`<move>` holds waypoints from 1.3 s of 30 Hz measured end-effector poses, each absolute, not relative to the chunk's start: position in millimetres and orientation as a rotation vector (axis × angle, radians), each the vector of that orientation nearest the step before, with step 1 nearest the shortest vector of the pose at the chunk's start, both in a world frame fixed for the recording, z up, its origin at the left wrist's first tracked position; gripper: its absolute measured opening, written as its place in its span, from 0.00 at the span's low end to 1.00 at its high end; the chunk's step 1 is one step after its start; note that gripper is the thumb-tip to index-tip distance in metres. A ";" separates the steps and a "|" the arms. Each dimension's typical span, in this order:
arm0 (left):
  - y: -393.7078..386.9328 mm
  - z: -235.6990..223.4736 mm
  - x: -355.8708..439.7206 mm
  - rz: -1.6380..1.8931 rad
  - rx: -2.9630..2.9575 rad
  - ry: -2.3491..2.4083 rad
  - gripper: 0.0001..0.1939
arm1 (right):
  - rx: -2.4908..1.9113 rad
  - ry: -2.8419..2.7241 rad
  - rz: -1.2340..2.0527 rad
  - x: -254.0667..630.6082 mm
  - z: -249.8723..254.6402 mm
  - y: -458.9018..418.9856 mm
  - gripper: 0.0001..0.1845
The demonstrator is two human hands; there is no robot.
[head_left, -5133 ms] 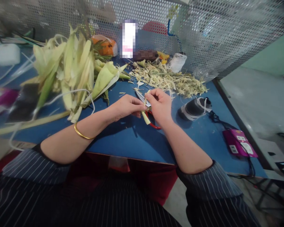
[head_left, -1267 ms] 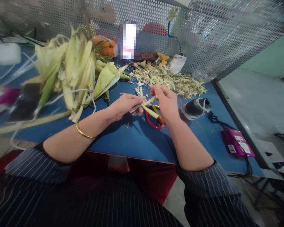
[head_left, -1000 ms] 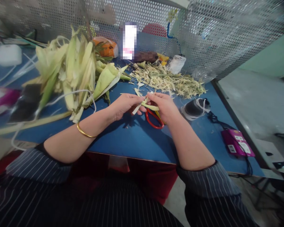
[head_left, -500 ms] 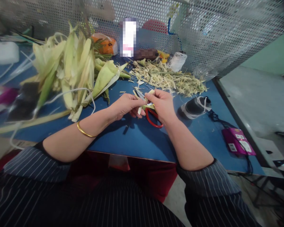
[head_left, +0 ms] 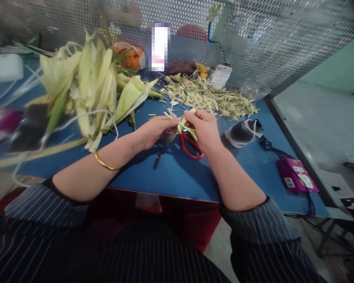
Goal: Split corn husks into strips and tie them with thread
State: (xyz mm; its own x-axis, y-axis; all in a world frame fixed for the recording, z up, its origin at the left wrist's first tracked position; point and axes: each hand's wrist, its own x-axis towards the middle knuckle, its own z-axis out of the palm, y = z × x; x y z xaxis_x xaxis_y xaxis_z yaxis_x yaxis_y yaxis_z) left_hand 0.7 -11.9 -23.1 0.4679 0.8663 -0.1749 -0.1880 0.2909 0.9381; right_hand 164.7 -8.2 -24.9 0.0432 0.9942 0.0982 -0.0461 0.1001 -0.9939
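Note:
Between my hands is a bunch of pale green corn husk strips (head_left: 183, 125), gathered and folded. My left hand (head_left: 159, 129) pinches the strips from the left with thumb and fingers. My right hand (head_left: 204, 127) has its fingers closed on their other side. Scissors with red handles (head_left: 191, 151) lie on the blue table just under my hands; their blades are mostly hidden. A heap of shredded husk strips (head_left: 206, 94) spreads behind my hands. Whole corn husks (head_left: 88, 86) are piled to the left.
A black roll with white wrapping (head_left: 243, 133) lies right of my hands, near a purple power box (head_left: 296, 175) with cables. A white cord (head_left: 91, 113) loops over the husks. An orange packet (head_left: 129, 55) and perforated metal screen (head_left: 188, 15) stand behind.
The strips between my hands have shifted and now look bunched and crossed, with ends pointing different ways. My left fingers have curled in closer. The scissors stay below, their blades now more covered.

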 end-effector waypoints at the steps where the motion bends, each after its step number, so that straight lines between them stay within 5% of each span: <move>1: -12.6 -22.2 0.7 0.799 1.059 0.796 0.13 | -1.117 -1.189 1.136 164.6 -25.2 -8.6 0.18; 17: -16.5 -14.1 1.5 1.071 1.224 1.037 0.14 | -1.117 -1.339 1.324 161.2 -16.9 -16.8 0.26; 28: -7.2 -16.7 -6.1 1.029 1.005 0.861 0.21 | -1.108 -1.399 1.193 162.3 -12.4 -17.7 0.08; 39: -6.0 -20.0 -8.6 0.957 0.981 0.748 0.18 | -0.805 -1.263 1.382 162.7 -12.1 -19.8 0.08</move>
